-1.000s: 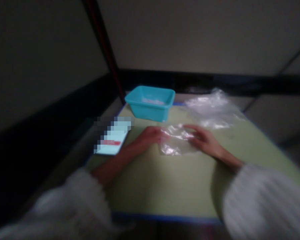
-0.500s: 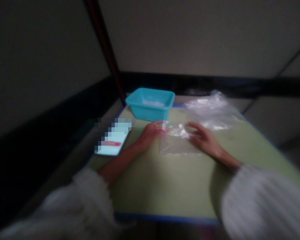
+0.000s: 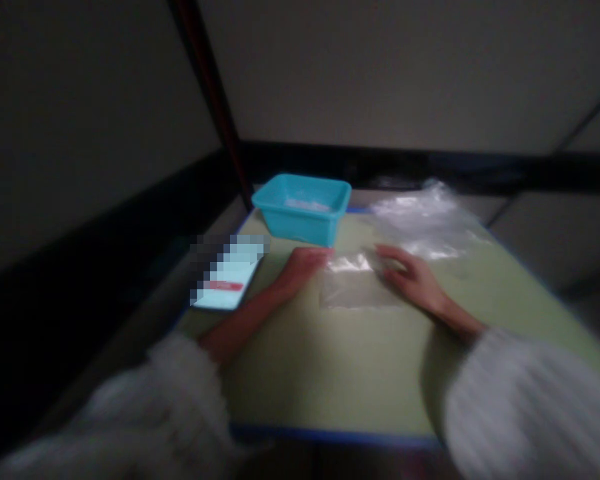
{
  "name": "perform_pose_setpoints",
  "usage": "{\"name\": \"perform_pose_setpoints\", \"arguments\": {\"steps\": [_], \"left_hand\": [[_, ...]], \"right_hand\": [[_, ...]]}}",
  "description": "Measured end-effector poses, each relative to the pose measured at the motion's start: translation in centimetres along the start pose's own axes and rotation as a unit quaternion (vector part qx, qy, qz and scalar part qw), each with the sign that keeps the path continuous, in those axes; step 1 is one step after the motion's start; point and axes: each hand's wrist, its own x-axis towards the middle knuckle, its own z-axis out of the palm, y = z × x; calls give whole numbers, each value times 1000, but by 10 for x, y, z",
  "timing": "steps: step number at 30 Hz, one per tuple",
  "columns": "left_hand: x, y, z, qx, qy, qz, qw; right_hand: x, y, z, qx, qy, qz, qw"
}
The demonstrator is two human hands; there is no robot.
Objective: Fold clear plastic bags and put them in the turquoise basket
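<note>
A clear plastic bag lies flat on the table between my hands, its upper part shiny and creased. At its upper left corner is my left hand, fingers stretched out to the right and touching the film. My right hand rests over the bag's right side, thumb and fingers apart, with its fingertips at the film. Blur hides the exact contact of the fingertips.
Beyond my left hand stands a turquoise plastic basin with whitish contents. A heap of clear plastic bags lies at the back right. A lit phone lies at the left edge of the light green table, which has a blue rim.
My left hand has lowered and flattened. The film that stood up at its fingertips now lies down. My right hand has hardly moved.
</note>
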Motion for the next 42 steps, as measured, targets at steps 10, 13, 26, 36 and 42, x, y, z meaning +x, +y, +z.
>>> {"name": "perform_pose_setpoints", "arguments": {"steps": [10,13,26,36,42], "left_hand": [[-7,5,8,104,31,2,994],[-11,9,8,148,32,19,988],[-37,26,19,378,-137,161,901],[-38,24,13,456,-224,137,851],[-40,22,6,476,-230,147,836]], "right_hand": [[-2,3,-2,-169,25,-69,983],[-4,-1,0,-225,2,-95,970],[-14,-19,15,-391,-172,-128,895],[-18,-12,13,-398,-207,-117,886],[-20,-7,8,-395,-213,-109,887]]}}
